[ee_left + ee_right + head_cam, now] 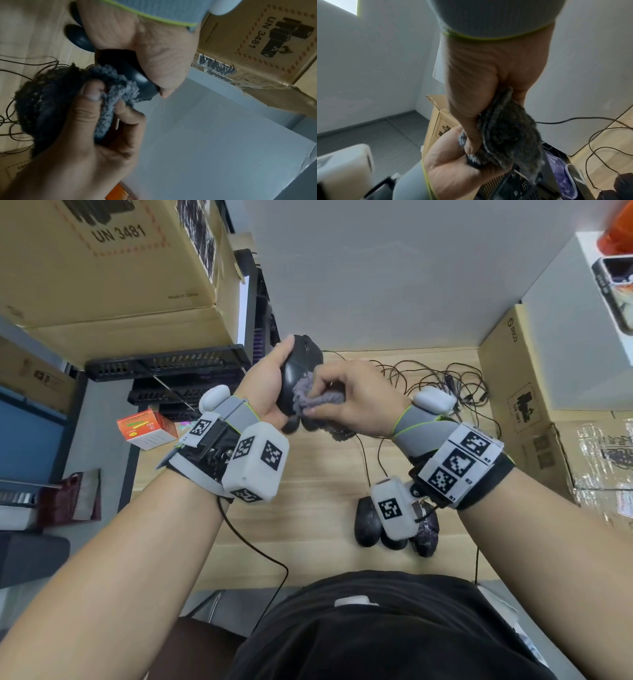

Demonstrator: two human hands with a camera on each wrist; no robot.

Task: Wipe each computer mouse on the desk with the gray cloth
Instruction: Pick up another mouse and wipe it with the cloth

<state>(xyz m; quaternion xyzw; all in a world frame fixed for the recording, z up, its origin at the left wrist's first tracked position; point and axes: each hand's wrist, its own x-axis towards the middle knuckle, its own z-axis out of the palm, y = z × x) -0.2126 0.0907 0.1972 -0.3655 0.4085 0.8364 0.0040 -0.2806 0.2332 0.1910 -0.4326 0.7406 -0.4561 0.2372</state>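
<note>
We've got a smooth, rounded black computer mouse (298, 371) lifted clear above the bench (308, 508), and our left hand (265, 386) is wrapped round it, thumb up along its far side, fingers curled underneath. Our right hand (356, 398) is clenched on a bunched, fuzzy gray cloth (310, 393), thumb and fingertips pinching the nap and pressing it against the mouse's near flank. In the left wrist view the cloth (109, 94) sits flush on the glossy shell (137, 75). More dark mice (368, 522) lie side by side on the light wood-grain bench near its front edge, under the right wrist, partly hidden by the wrist gear. Thin black cables (428, 381) tangle across the far right of the bench. Brown cardboard boxes (520, 392) crowd the right edge and more (113, 268) stack at left; a pale grey wall (394, 268) closes off the back. Bare wood shows between the forearms.
</note>
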